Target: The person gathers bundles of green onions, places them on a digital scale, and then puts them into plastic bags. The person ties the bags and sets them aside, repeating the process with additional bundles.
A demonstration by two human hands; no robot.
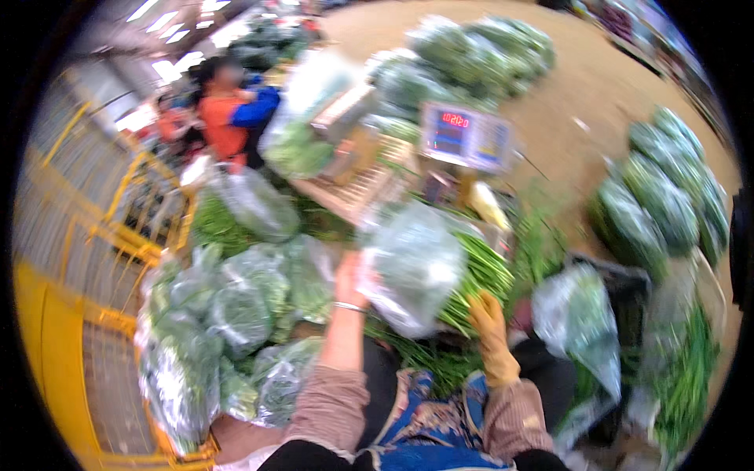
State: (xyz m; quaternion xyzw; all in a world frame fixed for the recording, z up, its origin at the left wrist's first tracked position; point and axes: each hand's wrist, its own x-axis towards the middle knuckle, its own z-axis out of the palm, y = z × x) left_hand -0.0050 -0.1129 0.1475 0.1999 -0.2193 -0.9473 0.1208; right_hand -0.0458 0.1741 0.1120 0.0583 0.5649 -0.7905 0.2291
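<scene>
A clear plastic bag (415, 265) lies in front of me, partly over a bundle of long green stalks (483, 271). My left hand (350, 279), bare with a bracelet at the wrist, is at the bag's left edge; its fingers are blurred and partly hidden, so its grip is unclear. On the lower right end of the stalks rests my right hand (489, 321) in an orange-yellow glove, its fingers bent over them. Loose green stalks (436, 365) lie below the bag, above my blue shoes.
Bagged leafy vegetables (241, 318) are heaped at left beside a yellow metal rail (47, 353). Ahead are a plastic crate (336, 197) and a digital scale (465, 138). More bagged greens (660, 194) and a black crate (630, 294) stand right. A person in orange (224, 126) is at upper left.
</scene>
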